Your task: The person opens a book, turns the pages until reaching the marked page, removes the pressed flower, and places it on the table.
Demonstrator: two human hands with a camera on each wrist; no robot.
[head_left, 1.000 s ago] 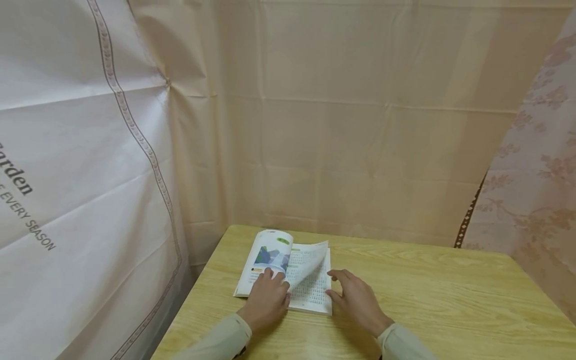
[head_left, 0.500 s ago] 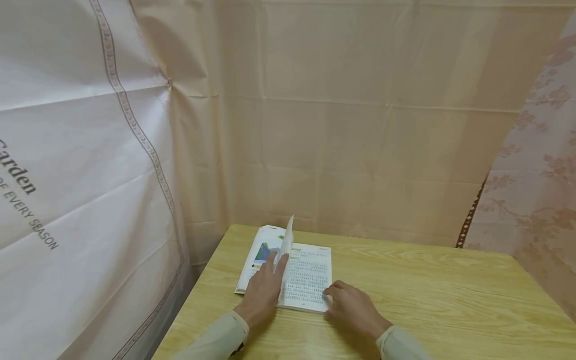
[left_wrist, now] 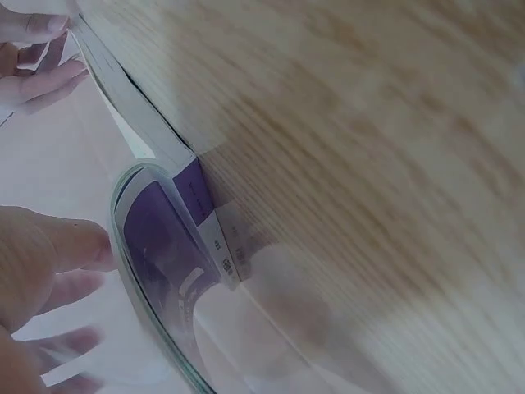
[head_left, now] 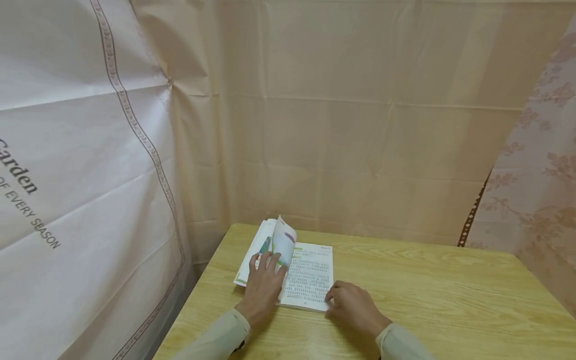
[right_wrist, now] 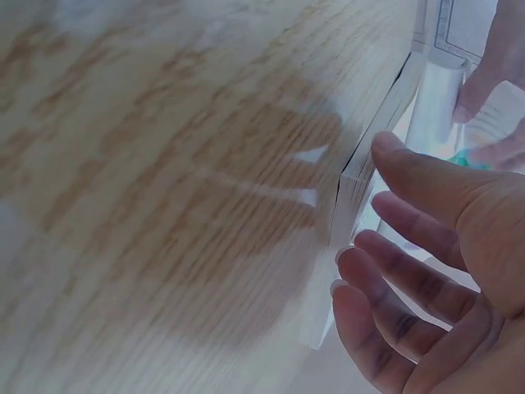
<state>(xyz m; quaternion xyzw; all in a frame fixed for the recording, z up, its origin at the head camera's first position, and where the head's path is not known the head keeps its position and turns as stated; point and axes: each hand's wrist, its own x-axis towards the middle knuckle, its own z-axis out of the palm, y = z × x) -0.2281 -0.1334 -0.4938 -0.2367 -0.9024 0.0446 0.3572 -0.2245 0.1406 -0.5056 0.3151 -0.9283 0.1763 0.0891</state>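
Note:
An open book (head_left: 310, 277) lies on the table, with printed text on its right page. A loose leaf (head_left: 284, 242) with coloured pictures stands curled up over the left-hand pages. On those left pages rests my left hand (head_left: 263, 285), its fingers stretched out and spread. In the left wrist view, the left thumb (left_wrist: 78, 245) touches the bent pages, whose purple cover (left_wrist: 160, 226) shows. At the book's lower right corner is my right hand (head_left: 355, 305), fingers loosely bent. The right wrist view shows the right thumb (right_wrist: 390, 148) against the page block (right_wrist: 357, 193), with the fingers apart from it.
The wooden table (head_left: 432, 295) reaches far to the right of the book. Behind it hangs a beige cloth (head_left: 342, 150). A white printed sheet (head_left: 90, 175) hangs at the left, and a floral one (head_left: 535, 190) at the right.
A leaf has been turned from the right page to the left, and another now curls up over the left pages. My left hand shifted slightly left; my right hand moved down to the lower corner.

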